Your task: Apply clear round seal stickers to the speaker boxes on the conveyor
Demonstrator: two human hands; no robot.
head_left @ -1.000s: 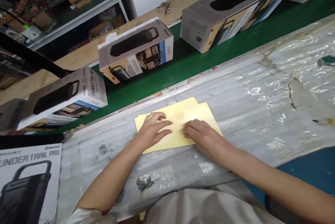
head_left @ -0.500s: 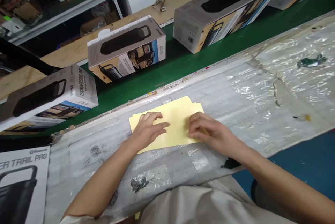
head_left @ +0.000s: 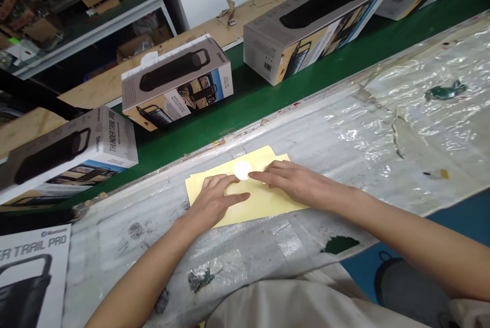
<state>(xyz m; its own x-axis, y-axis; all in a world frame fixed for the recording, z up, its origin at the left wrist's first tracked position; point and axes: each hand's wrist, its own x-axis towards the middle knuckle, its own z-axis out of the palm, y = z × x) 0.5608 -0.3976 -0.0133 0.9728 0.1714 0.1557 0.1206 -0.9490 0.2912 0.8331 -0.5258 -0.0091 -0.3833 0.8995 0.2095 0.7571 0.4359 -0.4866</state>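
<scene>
Yellow sheets, stacked slightly out of line, lie on the plastic-covered bench before me. A round white sticker shows bright above the top sheet, between my two hands. My right hand has its index fingertip at the sticker's right edge, the other fingers curled and the thumb mostly hidden. My left hand rests on the left part of the sheets, thumb and fingers apart, its index fingertip close to the sticker's lower left edge.
Printed speaker boxes, among them a middle box and a right box, stand on a green conveyor belt beyond the bench. A flat printed box is at lower left. A dark bag is at lower right.
The white sticker has come into view at my right fingertip. My right hand has moved left and slightly up, its index finger now stretched out. My left hand stays on the sheets.
</scene>
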